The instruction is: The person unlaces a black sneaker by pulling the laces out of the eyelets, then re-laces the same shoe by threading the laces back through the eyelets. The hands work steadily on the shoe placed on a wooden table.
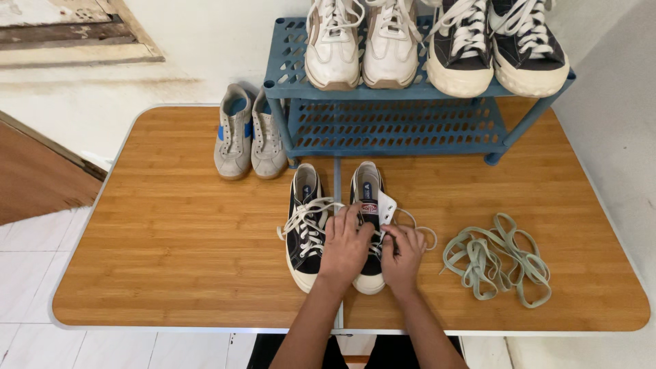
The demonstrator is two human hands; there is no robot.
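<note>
Both hands sit near the front edge of the surface (pixel 171 225), at its middle, on the right shoe of a black pair. Left hand (pixel 346 244) lies over the black sneaker (pixel 367 205) with fingers curled down onto the lacing area, pressing or gripping the white lace (pixel 408 220); exact pinch is hidden. Right hand (pixel 402 256) is clenched at the shoe's right side, fingers closed on the lace by the eyelets. The shoe's toe points at the person, tongue flipped up, loose lace loops spilling to its right. Its mate, the second black sneaker (pixel 305 229), lies just beside on the left, laced, its loose lace ends spread out, untouched.

Open room: wide bare stretch of surface to the left of the pair, smaller bare strip front right. To the right, near but apart from the hands, a tangle of pale green laces (pixel 497 258). Back left, a grey pair with blue stripes (pixel 249 133) stands close against the rack's leg.

Blue perforated shoe rack (pixel 396 126) stands at the back centre-right of the surface. Top shelf holds a white and tan pair (pixel 362 41) and a dark canvas pair with cream soles (pixel 499 44), toes hanging over the shelf edge. Lower shelf shows only its bare perforated panel.

Surface is bamboo-toned wood with a pale rim, rounded corners and a seam down the middle. White tiled floor (pixel 27 273) below, pale wall behind, brown wood panel at far left.
</note>
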